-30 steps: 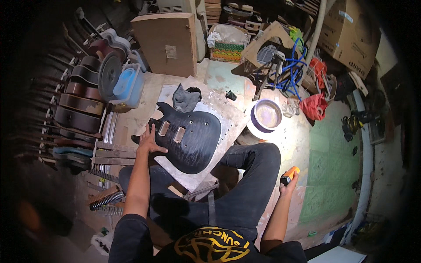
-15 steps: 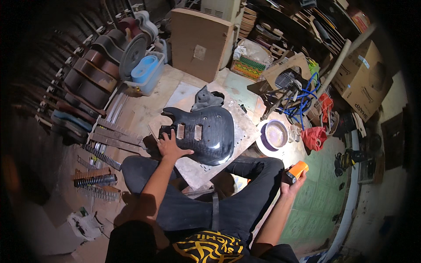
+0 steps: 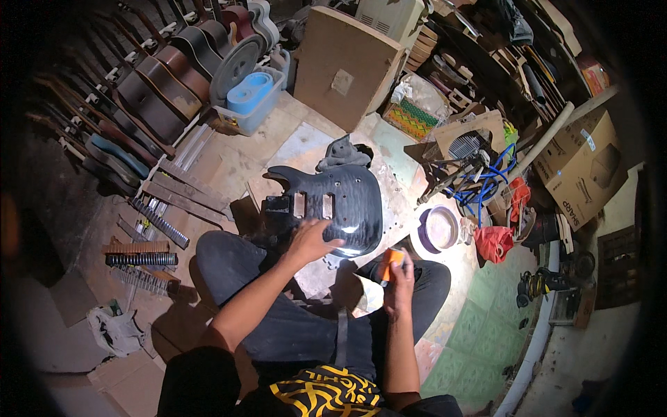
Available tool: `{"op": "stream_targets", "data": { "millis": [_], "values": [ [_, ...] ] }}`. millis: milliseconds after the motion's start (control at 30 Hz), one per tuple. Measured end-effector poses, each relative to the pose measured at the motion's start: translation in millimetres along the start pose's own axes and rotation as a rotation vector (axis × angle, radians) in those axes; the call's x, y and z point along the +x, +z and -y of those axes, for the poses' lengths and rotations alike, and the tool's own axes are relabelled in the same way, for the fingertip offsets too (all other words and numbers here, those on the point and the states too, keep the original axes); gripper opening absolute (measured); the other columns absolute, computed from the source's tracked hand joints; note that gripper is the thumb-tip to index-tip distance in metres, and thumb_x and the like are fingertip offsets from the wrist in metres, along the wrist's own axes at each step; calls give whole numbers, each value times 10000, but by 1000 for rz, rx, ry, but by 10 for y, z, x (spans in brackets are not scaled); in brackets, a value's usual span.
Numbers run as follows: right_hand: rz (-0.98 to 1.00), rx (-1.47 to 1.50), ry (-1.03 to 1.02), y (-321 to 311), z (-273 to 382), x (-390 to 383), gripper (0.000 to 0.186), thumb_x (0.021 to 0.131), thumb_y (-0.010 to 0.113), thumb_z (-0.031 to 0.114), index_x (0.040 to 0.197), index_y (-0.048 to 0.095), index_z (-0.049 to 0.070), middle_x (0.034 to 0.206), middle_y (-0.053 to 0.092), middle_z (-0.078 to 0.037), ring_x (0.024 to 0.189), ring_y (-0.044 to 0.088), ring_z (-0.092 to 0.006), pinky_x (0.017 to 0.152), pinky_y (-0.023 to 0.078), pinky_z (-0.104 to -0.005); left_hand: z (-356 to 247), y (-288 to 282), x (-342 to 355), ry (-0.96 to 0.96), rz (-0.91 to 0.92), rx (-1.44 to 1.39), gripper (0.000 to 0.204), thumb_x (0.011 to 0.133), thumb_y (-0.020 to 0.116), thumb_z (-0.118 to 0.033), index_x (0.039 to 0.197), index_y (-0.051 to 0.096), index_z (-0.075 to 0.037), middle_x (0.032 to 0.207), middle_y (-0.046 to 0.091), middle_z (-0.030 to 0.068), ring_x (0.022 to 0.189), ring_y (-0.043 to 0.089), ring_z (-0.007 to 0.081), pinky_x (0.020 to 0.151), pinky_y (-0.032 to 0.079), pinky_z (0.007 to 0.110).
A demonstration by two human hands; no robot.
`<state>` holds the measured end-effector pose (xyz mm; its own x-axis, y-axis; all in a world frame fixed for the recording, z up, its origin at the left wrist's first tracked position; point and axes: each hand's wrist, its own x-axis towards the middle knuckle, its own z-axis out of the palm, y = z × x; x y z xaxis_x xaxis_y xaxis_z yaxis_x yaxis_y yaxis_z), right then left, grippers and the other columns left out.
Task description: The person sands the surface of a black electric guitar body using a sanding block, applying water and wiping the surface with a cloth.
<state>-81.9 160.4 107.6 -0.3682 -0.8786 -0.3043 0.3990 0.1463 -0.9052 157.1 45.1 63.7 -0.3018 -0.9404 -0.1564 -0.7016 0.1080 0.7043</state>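
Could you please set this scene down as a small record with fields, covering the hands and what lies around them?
Left hand: spread at the near edge of the dark guitar body; contact unclear
Right hand: grips a small orange object
Under the body: light board
Beyond the body: crumpled grey cloth
Right of the body: purple-walled bowl
Far left: row of guitars

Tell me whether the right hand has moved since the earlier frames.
Yes, the right hand moved left: from right of the round basin to left of it.
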Motion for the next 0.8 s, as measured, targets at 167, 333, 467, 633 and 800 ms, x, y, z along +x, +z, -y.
{"op": "stream_targets", "data": {
  "millis": [167,333,467,633,800],
  "values": [
    [71,-151,32,84,-194,-139,620,963,703,138,1501,407,54,1320,604,-126,1158,623,-218,984,512,-357,-192,151,-20,29,627,-912,704,891,809,-254,1474,484,-30,1333,630,173,1082,659,163,929,522,310],
    [125,-81,115,182,-175,-208,567,1001,630,150,1516,416,45,1394,568,-117,1246,572,-220,1034,477,-352,-335,298,-127,130,512,-963,609,841,852,-222,1364,609,-28,1212,675,125,987,658,119,868,533,279],
    [140,-25,159,315,-126,-237,565,1029,562,302,1511,393,60,1390,567,-118,1249,590,-249,1057,470,-392,-372,329,-139,117,450,-1033,504,810,878,-214,1238,697,-18,1124,710,70,910,651,93,803,521,256],
    [169,-24,199,306,-141,-219,556,1044,502,412,1495,408,102,1333,583,-103,1162,616,-222,859,563,-388,-398,422,-123,172,346,-1054,432,782,901,-202,1146,748,-27,1022,705,46,837,637,89,751,508,255],
    [224,-75,214,269,-112,-187,553,1047,503,464,1463,431,107,1254,619,-118,1036,666,-232,767,583,-379,-413,382,-100,151,362,-976,423,795,891,-185,1154,740,-19,963,693,47,790,648,96,673,510,249]
  ]
}}
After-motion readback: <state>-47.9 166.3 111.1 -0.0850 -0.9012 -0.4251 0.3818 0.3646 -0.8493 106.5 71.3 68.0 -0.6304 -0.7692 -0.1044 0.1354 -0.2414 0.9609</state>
